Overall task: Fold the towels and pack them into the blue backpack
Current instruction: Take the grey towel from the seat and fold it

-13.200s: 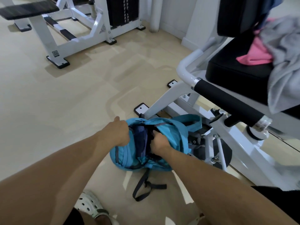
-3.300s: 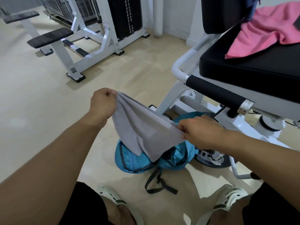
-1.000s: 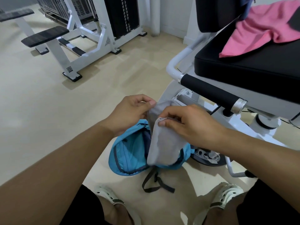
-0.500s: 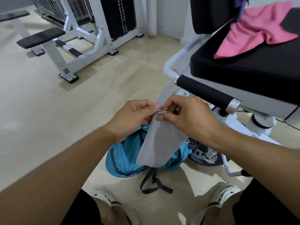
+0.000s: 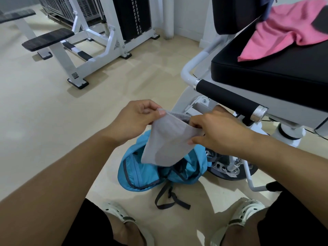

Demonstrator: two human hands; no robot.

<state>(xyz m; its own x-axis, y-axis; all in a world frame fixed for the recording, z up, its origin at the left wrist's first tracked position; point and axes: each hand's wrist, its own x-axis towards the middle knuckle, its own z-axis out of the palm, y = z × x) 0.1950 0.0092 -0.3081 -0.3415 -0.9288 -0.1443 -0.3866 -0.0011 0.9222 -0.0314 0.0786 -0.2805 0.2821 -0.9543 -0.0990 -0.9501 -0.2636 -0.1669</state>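
A folded grey towel (image 5: 166, 141) hangs in the air above the blue backpack (image 5: 142, 173), which lies on the floor with its top open. My left hand (image 5: 136, 119) pinches the towel's upper left corner. My right hand (image 5: 216, 130) grips its upper right edge. The towel hides part of the backpack's opening. A pink towel (image 5: 285, 31) lies crumpled on the black seat pad (image 5: 266, 71) at the upper right.
A white gym machine frame with a black padded roller (image 5: 229, 98) stands just right of the backpack. Another white bench machine (image 5: 85, 48) stands at the back left. My two feet in white clogs (image 5: 124, 221) are at the bottom. Beige floor stretches to the left.
My hands have drawn a little apart, spreading the folded grey towel's top edge wider. The towel still hangs over the backpack.
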